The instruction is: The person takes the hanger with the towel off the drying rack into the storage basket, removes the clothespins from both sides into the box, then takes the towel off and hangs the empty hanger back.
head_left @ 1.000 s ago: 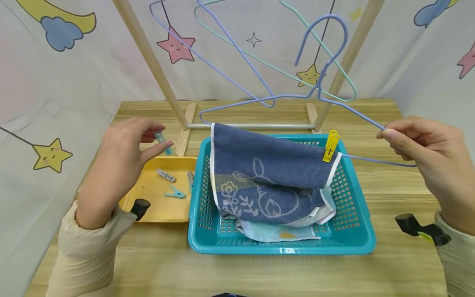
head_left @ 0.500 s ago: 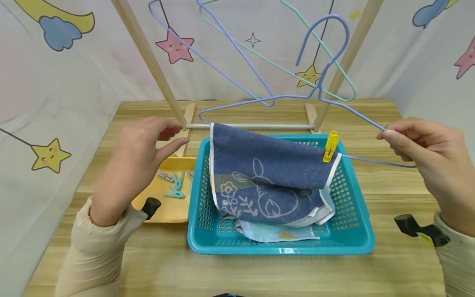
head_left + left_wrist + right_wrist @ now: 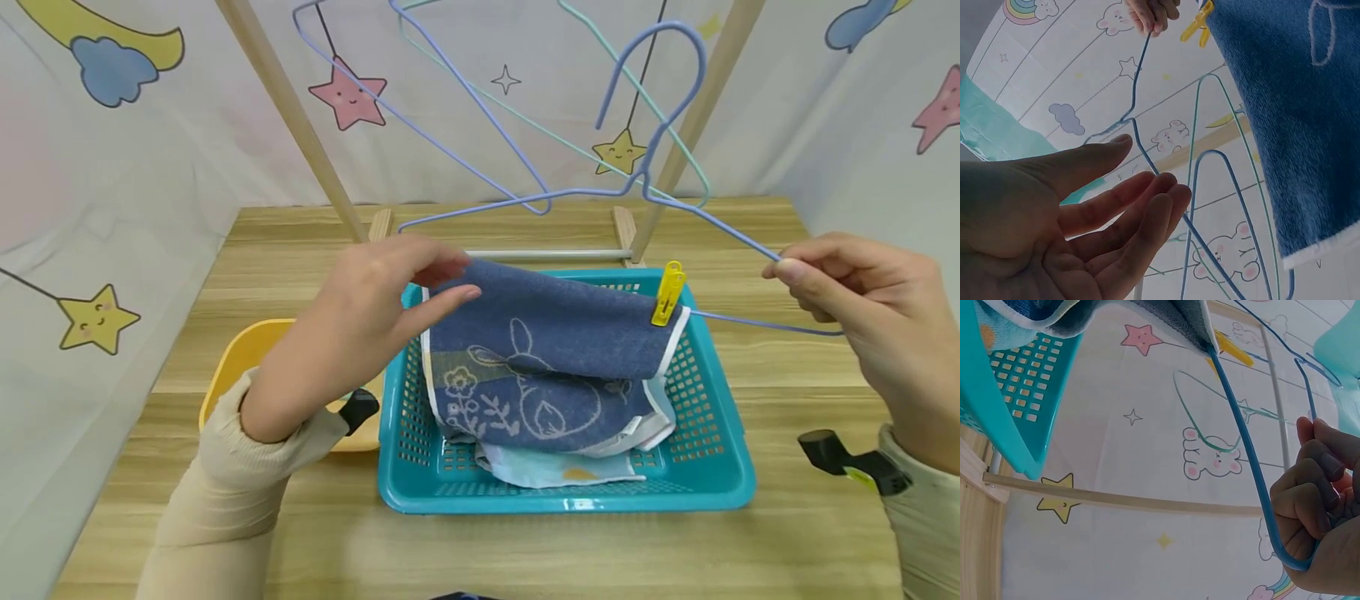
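Observation:
A dark blue towel (image 3: 517, 342) with a white edge and a rabbit pattern is draped over the lower bar of a lilac-blue clothes hanger (image 3: 702, 71). At its right end a yellow clothespin (image 3: 667, 295) clips it to the bar. My right hand (image 3: 877, 292) pinches the hanger's right shoulder between thumb and fingers. Over the towel's upper left corner, my left hand (image 3: 367, 296) is held with thumb and fingers apart and nothing between them. In the left wrist view, the fingers (image 3: 1160, 212) of that hand overlap the hanger wire. The left hand hides the towel's top left corner in the head view.
Below the towel stands a teal basket (image 3: 570, 505) holding a light blue cloth (image 3: 540, 471). A yellow tray (image 3: 243, 354) sits to its left, partly hidden by my left arm. Behind, more hangers (image 3: 487, 179) hang before a wooden rack (image 3: 300, 117).
My left hand has let a teal clothespin go into the yellow tray, then moved right to the towel's upper left corner. My right hand has kept its hold on the hanger.

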`<state>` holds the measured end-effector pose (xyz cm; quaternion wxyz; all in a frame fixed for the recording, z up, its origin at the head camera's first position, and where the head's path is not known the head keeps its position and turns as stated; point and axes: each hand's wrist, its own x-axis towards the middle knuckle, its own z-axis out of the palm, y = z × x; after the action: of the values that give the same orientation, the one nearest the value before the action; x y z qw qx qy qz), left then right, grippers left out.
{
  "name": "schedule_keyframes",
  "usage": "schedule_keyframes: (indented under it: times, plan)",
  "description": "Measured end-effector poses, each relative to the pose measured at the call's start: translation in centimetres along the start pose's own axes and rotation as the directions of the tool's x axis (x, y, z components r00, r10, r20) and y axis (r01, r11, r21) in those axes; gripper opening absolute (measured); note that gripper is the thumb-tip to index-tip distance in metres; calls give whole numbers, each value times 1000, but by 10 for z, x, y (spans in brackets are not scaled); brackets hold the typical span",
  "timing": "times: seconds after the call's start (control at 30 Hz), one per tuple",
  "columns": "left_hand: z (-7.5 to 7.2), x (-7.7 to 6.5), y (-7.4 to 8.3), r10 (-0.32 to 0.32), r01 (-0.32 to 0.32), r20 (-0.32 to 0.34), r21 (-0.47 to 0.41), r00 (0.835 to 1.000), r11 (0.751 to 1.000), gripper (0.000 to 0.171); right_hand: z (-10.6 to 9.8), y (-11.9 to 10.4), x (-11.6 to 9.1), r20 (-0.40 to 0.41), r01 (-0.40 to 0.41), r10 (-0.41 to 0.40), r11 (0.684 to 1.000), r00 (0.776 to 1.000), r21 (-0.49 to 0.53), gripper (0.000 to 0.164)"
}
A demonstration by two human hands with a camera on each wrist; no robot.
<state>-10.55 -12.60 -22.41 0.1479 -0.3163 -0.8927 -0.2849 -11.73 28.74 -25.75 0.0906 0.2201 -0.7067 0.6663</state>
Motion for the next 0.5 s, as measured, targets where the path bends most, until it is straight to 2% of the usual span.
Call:
schedule_keyframes:
  times: [0.37, 0.5]
  plan:
    - [14, 21, 21, 115, -113, 22, -86, 993, 990, 29, 1, -4, -2, -9, 5, -5, 1000, 1000, -10, 15]
    - [22, 29, 27, 125, -119, 61, -96, 990, 988, 32, 3, -6, -2, -8, 7, -7, 1000, 1000, -22, 14]
